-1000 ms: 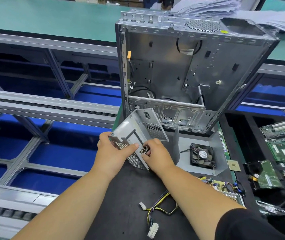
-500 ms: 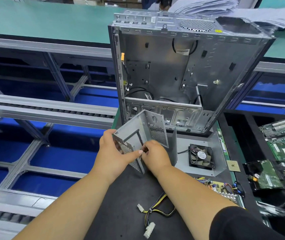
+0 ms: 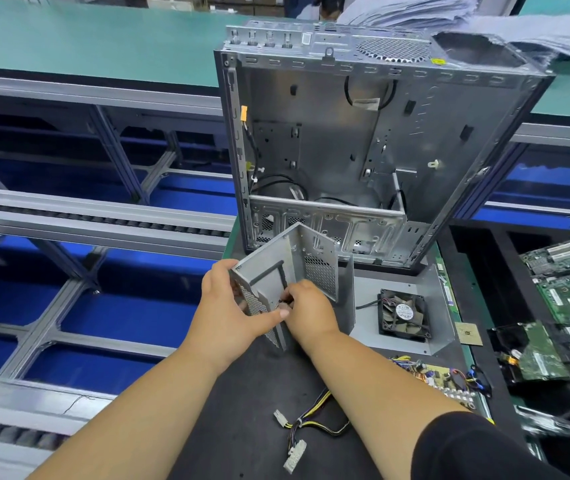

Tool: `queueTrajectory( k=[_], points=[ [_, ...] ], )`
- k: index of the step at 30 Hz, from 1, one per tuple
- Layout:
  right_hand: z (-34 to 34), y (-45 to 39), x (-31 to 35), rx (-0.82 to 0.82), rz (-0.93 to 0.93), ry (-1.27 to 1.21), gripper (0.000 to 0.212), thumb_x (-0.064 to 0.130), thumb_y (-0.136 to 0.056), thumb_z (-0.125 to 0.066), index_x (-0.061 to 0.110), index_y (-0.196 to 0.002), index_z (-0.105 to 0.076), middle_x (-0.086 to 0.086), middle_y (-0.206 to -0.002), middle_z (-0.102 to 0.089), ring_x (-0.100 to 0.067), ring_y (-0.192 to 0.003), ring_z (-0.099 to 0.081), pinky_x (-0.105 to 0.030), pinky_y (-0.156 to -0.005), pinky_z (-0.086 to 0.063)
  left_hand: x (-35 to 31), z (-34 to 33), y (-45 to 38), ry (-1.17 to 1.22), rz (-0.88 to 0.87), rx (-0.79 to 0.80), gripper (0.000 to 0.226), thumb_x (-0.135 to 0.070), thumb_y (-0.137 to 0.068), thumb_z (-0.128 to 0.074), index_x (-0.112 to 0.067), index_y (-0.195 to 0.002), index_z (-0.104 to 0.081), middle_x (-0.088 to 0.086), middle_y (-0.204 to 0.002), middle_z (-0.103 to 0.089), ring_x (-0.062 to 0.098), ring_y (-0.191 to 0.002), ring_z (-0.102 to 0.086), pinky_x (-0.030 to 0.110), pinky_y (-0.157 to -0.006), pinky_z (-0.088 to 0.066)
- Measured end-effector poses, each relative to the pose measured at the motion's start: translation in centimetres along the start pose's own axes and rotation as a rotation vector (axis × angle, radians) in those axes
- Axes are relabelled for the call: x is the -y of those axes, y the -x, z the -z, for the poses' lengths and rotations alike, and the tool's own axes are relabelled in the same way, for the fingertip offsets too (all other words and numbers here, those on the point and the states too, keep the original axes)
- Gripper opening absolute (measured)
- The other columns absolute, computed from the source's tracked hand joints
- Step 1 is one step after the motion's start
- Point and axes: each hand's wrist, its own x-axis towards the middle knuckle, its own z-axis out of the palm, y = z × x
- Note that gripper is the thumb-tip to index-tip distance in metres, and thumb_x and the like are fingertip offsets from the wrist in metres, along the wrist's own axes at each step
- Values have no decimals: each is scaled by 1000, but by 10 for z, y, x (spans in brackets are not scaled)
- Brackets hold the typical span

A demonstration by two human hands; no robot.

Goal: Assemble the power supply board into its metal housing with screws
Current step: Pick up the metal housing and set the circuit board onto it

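The left hand point(image 3: 223, 308) grips the upright metal housing point(image 3: 278, 271) by its mesh edge, the right hand point(image 3: 306, 311) pinches something small, unidentifiable, at its near wall, and the power supply board point(image 3: 439, 377) lies right of both, nearer the right.

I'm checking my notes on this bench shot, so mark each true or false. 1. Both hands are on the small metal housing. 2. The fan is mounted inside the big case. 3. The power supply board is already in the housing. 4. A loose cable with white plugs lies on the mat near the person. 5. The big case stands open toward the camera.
1. True: the left hand grips the housing and the right hand pinches at its edge.
2. False: the fan lies on a metal plate outside the case.
3. False: the board lies on the mat; the housing looks empty.
4. True: the cable is there.
5. True.
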Motion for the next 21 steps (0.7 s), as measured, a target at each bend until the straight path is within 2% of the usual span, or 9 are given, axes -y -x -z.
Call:
queueTrajectory(
  k=[3, 6, 9, 12, 16, 19, 21],
  points=[
    [2, 2, 0, -15, 0, 7, 14, 10, -87, -59, 9, -98, -68, -8, -111, -58, -26, -97, -59, -30, -83, -47, 2, 0, 2, -39, -52, 6, 91, -55, -44, -88, -57, -114, -30, -38, -115, -28, -16, -111, -42, 5, -83, -43],
    [2, 5, -2, -46, 2, -23, 13, 10, -86, -59, 10, -97, -66, -6, -110, -57, -26, -93, -60, -31, -80, -49, 2, 1, 2, -46, -100, 11, 90, -52, -44, -87, -64, -111, -28, -40, -116, -27, -15, -113, -42, -2, -83, -40],
    [1, 5, -2, -62, 54, -22, 18, 10, -87, -60, 9, -104, -68, -7, -112, -57, -25, -97, -60, -30, -83, -47, 3, 2, 3, -64, -119, 19, 91, -50, -45, -88, -65, -111, -27, -39, -117, -27, -15, -113, -43, 4, -88, -41],
    [-2, 3, 0, -41, 101, 31, 25, 11, -87, -60, 7, -111, -68, -9, -116, -58, -26, -106, -57, -30, -90, -45, 5, 1, 5, -84, -135, 39, 93, -51, -45, -87, -56, -119, -31, -34, -120, -29, -14, -112, -45, 11, -89, -43],
    [-3, 2, 0, -4, 129, 116, 25, 13, -89, -57, 4, -109, -68, -11, -115, -56, -29, -107, -55, -32, -90, -43, 9, 0, 6, -83, -156, 55, 95, -49, -47, -90, -48, -125, -34, -27, -124, -31, -13, -113, -47, 16, -92, -46],
    [-1, 4, -1, -9, 128, 129, 20, 12, -90, -56, 2, -104, -67, -11, -115, -56, -29, -106, -55, -32, -88, -42, 10, 1, 6, -81, -175, 56, 96, -50, -48, -89, -48, -126, -34, -26, -124, -31, -13, -116, -46, 17, -93, -45],
    [0, 6, -3, -22, 115, 113, 22, 10, -90, -54, 3, -107, -66, -11, -118, -57, -29, -108, -55, -33, -91, -43, 10, 1, 6, -91, -197, 55, 95, -49, -48, -89, -50, -125, -33, -27, -124, -31, -11, -117, -46, 17, -94, -43]
  ],
)
